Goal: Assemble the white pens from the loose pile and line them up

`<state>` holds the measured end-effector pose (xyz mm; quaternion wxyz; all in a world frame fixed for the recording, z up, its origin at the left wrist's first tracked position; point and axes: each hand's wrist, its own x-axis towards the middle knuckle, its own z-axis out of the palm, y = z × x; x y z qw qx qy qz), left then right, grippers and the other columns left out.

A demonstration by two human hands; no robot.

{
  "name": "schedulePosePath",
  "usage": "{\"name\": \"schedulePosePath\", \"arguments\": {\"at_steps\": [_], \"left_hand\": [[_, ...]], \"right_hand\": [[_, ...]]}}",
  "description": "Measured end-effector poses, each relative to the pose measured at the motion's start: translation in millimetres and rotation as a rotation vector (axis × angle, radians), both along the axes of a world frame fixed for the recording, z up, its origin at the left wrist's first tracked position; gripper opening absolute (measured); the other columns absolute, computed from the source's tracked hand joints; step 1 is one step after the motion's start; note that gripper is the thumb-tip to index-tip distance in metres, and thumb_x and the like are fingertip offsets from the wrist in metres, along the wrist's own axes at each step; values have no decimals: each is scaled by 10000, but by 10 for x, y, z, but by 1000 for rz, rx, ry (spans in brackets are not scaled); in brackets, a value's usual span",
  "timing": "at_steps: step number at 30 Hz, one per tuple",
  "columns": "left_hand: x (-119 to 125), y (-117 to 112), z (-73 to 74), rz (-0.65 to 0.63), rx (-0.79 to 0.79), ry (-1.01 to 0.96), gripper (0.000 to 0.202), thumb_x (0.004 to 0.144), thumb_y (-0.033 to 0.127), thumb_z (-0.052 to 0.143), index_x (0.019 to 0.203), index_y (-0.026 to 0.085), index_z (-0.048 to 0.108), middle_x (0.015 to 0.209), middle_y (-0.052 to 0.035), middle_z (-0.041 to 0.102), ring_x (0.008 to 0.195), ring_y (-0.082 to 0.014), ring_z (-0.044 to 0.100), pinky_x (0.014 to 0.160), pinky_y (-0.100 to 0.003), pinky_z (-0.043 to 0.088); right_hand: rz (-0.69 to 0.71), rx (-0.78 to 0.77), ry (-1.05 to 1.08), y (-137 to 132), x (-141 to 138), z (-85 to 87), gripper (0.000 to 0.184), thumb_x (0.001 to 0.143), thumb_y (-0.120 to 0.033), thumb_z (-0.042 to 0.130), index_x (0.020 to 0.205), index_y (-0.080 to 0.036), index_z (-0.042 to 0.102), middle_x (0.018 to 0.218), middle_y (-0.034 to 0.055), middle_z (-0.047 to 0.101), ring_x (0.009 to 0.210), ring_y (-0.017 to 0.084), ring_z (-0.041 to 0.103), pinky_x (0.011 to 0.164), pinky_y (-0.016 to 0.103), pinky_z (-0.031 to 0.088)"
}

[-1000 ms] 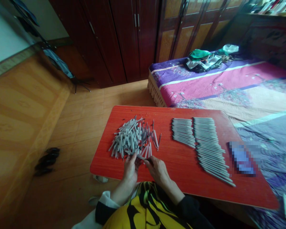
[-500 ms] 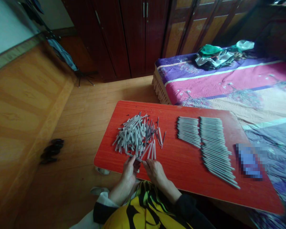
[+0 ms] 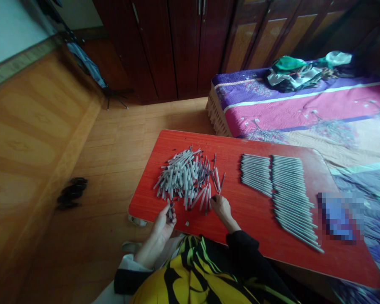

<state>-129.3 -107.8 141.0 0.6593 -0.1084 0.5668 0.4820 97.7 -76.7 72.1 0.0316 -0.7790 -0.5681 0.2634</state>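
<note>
My left hand (image 3: 163, 223) is closed around a short pen piece (image 3: 170, 212), pale with a dark part, at the table's near edge. My right hand (image 3: 222, 210) has its fingers pinched together, just right of several pale pen barrels (image 3: 203, 198) lying fanned out. Whatever is at those fingertips is too small to make out. Beyond my hands lies a loose heap of pale pen barrels (image 3: 180, 175), with thin dark pen refills (image 3: 203, 172) along its right side.
Two neat columns of pens, a shorter one (image 3: 256, 174) and a longer one (image 3: 293, 202), lie on the red table (image 3: 231, 228). A blurred-out bluish item (image 3: 338, 217) sits at the right. Behind stands a bed (image 3: 256, 112); dark shoes (image 3: 72, 193) are on the floor.
My hands have come apart: the left moved left and down with the pen piece, the right moved right to beside the fanned barrels. The camera view has shifted slightly.
</note>
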Motion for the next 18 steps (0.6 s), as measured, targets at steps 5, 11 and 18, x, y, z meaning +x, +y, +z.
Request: {"name": "schedulePosePath", "arguments": {"at_steps": [5,11,18], "left_hand": [[-59,0,-20,-28,21,-27,94,842,151,496,749,149,503,554,14,526,367,-44,431,336,-145,314],[-62,35,-4,-56,38,-47,106,858,162,467,753,156,476,526,34,494,332,-34,372,310,-141,239],[-43,39,-22,-120,21,-3,112,844,203,503,748,159,467,534,44,480,329,-19,340,325,-145,198]], "right_hand": [[75,-21,-20,112,-131,-37,249,837,-307,448,873,-174,655,830,106,684,752,184,638,556,222,366],[241,2,-1,208,-422,-53,250,840,-337,466,990,-200,612,921,83,675,876,200,622,682,246,401],[281,-6,-3,276,-588,-100,238,824,-303,474,985,-169,586,925,115,663,883,232,618,697,285,417]]}}
